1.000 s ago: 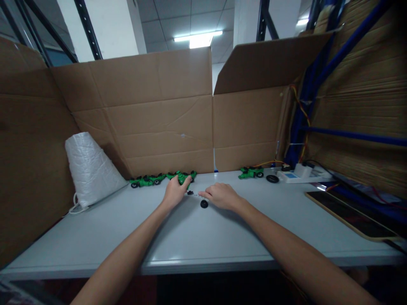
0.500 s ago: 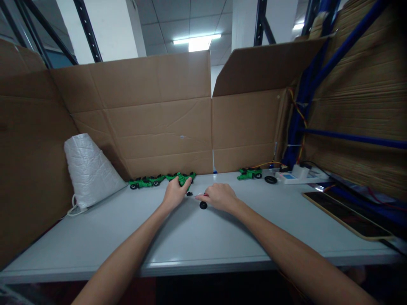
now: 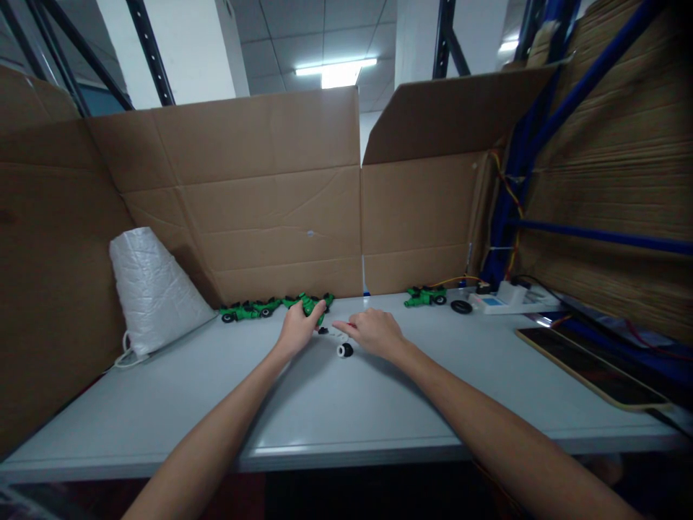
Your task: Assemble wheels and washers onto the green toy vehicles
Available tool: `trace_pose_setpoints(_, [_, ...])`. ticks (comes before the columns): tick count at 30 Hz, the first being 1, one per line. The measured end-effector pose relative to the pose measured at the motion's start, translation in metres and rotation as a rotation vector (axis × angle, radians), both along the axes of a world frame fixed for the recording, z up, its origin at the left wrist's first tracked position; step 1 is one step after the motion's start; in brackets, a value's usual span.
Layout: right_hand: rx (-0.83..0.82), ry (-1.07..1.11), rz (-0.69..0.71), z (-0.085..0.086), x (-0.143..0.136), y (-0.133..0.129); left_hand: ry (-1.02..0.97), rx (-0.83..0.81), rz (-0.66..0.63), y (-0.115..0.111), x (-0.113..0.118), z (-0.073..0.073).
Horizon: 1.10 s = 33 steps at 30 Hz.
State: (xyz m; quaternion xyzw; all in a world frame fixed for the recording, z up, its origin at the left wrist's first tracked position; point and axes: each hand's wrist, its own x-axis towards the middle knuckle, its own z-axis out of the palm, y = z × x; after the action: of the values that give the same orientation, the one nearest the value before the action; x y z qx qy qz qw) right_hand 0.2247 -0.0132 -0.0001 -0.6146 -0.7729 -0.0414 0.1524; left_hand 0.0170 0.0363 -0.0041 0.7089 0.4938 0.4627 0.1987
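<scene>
1. Green toy (image 3: 312, 303): far side of the tabletop (image 3: 379, 412), in the person's left hand (image 3: 297, 326). Thumb and fingers closed round it; the hand covers its lower part. Its far end looks close to, perhaps touching, the green vehicles (image 3: 249, 310) lined up to the left; I can't tell where one stops.

2. Right hand (image 3: 376, 334): just across from it, low over the surface. Index finger stretched toward the left hand, the others curled in. A speck of red shows at the fingers; can't tell whether anything is held.

3. Between the hands: a small black piece (image 3: 323, 331) near the left fingertips, and pale bits too small to make out.

4. Nearer the person: a black-and-white wheel (image 3: 345, 350), pale round face turned left. Round and loose, so a brush from the right hand could, I judge, send it rolling.

5. Other risks, my guess: a sweeping fingertip scattering the tiny pieces; a hard squeeze popping a part off the toy; a leftward shove jostling the row.

6. Farther right: another green vehicle (image 3: 426, 296), a black ring (image 3: 461, 307), then a power strip (image 3: 506, 297).
</scene>
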Motion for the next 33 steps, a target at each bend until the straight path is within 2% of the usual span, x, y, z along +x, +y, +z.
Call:
trace_pose_setpoints(10, [0.003, 0.063, 0.024, -0.003, 0.007, 0.006, -0.149, -0.076, -0.083, 0.003, 0.001, -0.002])
trace_pose_setpoints(12, [-0.006, 0.089, 0.096, -0.005, 0.009, 0.008, -0.161, -0.073, -0.081, 0.004, 0.001, -0.002])
trace_pose_setpoints(17, [-0.075, 0.177, 0.375, -0.010, 0.007, 0.008, -0.159, -0.063, -0.059, 0.006, 0.000, -0.002])
trace_pose_setpoints(20, [-0.080, 0.193, 0.458, -0.012, 0.007, 0.007, -0.163, -0.063, -0.056, 0.006, -0.001, -0.002])
trace_pose_setpoints(33, [-0.145, 0.150, 0.472, -0.015, 0.008, 0.007, -0.167, -0.058, -0.058, 0.005, -0.001, -0.002])
